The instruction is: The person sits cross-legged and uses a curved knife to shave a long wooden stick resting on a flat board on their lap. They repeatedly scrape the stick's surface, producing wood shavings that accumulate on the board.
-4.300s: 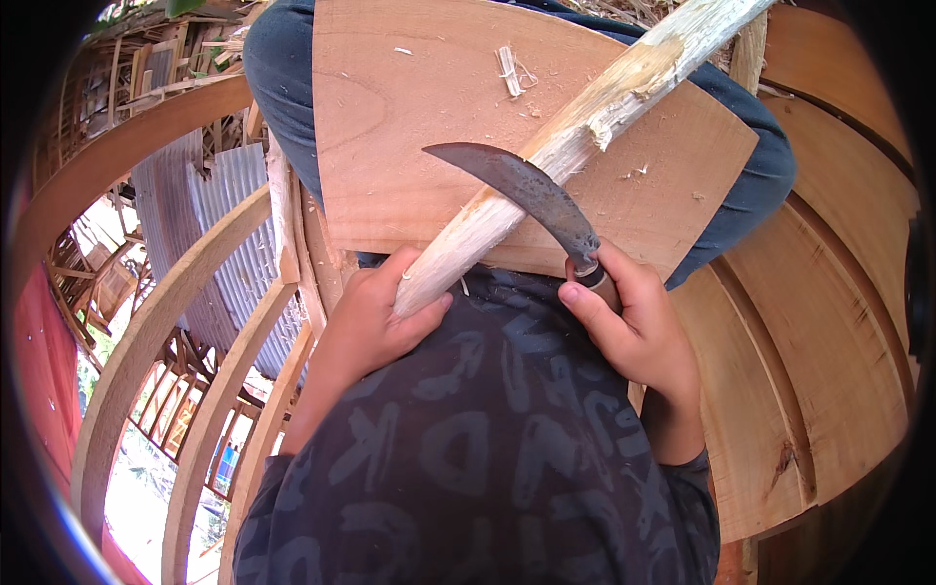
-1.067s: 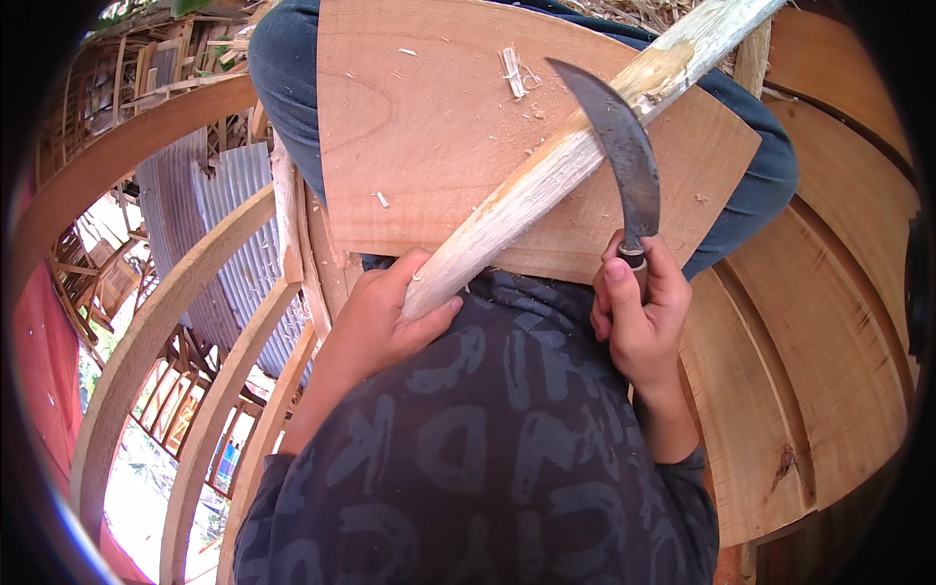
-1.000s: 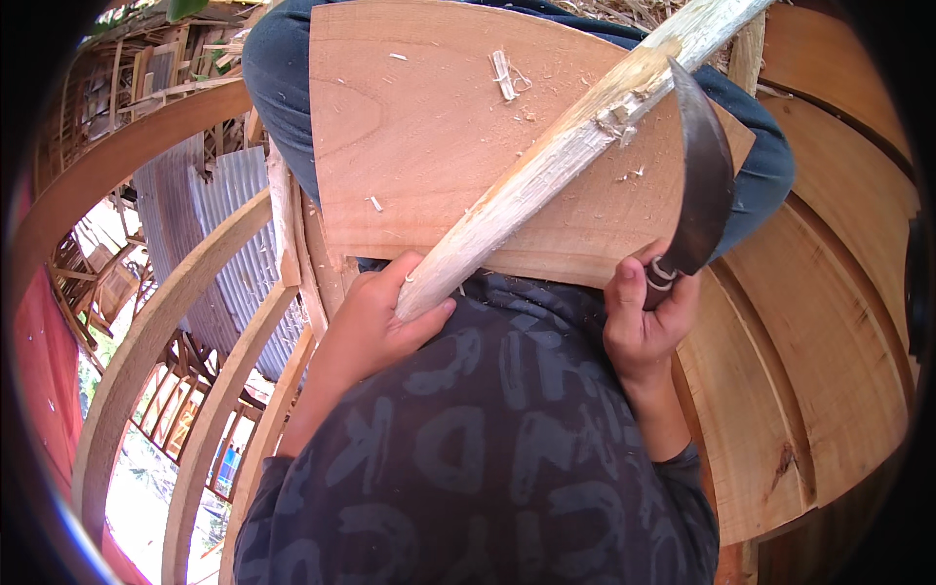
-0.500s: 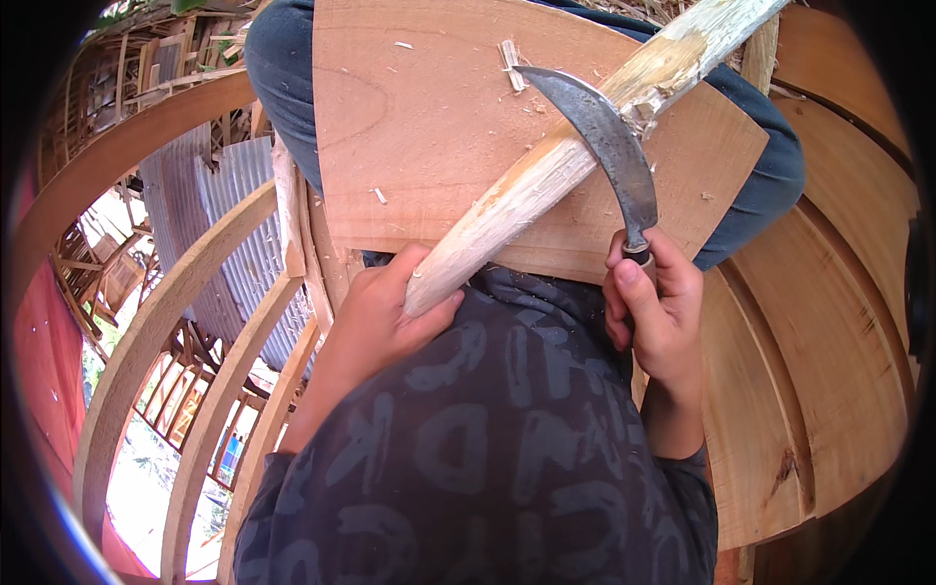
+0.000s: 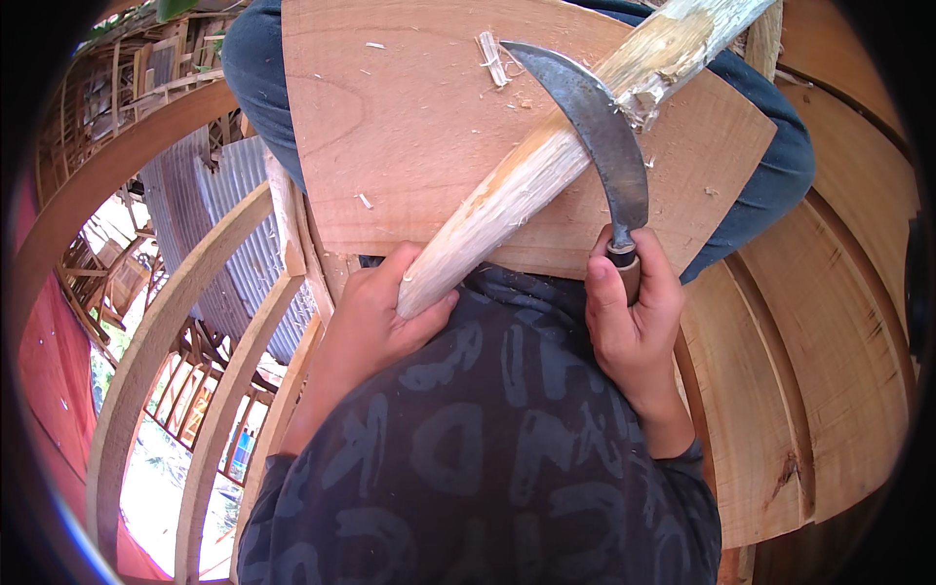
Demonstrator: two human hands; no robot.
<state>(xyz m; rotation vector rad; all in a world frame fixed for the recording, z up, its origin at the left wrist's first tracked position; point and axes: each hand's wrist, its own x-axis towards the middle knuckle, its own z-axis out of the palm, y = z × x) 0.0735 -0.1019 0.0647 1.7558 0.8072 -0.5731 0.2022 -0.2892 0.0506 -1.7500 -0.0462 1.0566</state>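
Observation:
A pale, debarked wooden pole [image 5: 531,185] slants across my lap from the lower left to the upper right, over a flat wooden board [image 5: 390,146]. Its near end is wrapped by the fingers of my left hand [image 5: 375,307]. In my right hand [image 5: 639,317] is the short handle of a sickle [image 5: 609,141], gripped in closed fingers. The curved dark blade lies across the pole, its tip pointing up and left. Just beyond the blade, a rough, splintered patch [image 5: 643,97] shows on the pole.
Shavings and a larger wood chip [image 5: 492,58] lie on the board. Curved wooden slats [image 5: 224,390] and a corrugated metal sheet [image 5: 234,224] are at my left. Broad wooden planks [image 5: 780,341] curve along my right. My legs [image 5: 760,195] are under the board.
The sickle's handle and my right hand have shifted slightly left, and more of the handle shows. My left hand keeps its hold on the pole.

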